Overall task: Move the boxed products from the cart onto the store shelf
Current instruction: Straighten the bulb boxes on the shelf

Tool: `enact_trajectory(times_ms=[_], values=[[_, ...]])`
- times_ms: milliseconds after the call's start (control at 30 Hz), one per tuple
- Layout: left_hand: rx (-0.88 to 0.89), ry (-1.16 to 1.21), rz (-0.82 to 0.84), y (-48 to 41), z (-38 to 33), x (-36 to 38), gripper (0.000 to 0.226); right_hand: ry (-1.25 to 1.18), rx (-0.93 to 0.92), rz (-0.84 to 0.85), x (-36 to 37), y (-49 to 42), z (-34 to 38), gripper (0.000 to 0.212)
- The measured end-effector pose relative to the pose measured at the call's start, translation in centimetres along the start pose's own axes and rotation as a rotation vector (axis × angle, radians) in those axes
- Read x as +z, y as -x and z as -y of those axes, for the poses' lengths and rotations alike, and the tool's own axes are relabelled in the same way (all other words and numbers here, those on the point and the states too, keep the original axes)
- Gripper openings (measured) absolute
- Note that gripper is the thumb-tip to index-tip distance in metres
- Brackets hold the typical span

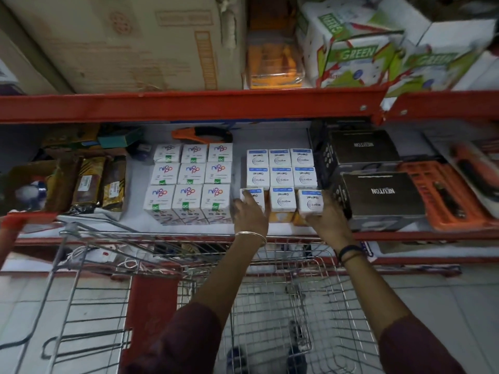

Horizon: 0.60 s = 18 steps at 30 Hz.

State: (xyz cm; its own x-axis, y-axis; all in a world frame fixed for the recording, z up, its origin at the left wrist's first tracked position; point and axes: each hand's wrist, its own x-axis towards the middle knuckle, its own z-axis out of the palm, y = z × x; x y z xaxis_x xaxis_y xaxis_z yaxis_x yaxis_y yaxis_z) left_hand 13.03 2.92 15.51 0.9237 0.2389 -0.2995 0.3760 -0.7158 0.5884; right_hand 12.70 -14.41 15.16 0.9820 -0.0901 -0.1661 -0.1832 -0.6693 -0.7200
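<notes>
Small white cardboard boxes with blue strips [280, 179]: nine, three by three, on the red-framed store shelf [405, 235] above the wire cart [113, 232]. Front-right box [310, 203] askew, gripped by right hand [328, 215] with fingers curled round its side, while left hand [249, 209] rests near-straight fingers on front-left box [252, 194]. Risk if shoved in while skewed: jamming against the nearer black carton [378, 195], or tipping the front row off the edge; also counted, nine white boxes with green tags [190, 182] and two black cartons.

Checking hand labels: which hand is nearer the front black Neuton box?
Right. The right hand holds a Wipro box beside the Neuton box; the left hand touches one farther left.
</notes>
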Motion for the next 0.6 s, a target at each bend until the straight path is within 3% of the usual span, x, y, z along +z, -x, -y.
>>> enact_trajectory(times_ms=[167,600], values=[[-0.021,0.083,-0.042,-0.1,-0.6,0.5,0.066,-0.08,-0.013,-0.059,0.3,-0.2,-0.4,0.062],[0.059,0.174,-0.087,-0.5,-0.7,0.9,0.055,-0.168,-0.043,0.014,0.2,-1.5,-1.0,0.059]])
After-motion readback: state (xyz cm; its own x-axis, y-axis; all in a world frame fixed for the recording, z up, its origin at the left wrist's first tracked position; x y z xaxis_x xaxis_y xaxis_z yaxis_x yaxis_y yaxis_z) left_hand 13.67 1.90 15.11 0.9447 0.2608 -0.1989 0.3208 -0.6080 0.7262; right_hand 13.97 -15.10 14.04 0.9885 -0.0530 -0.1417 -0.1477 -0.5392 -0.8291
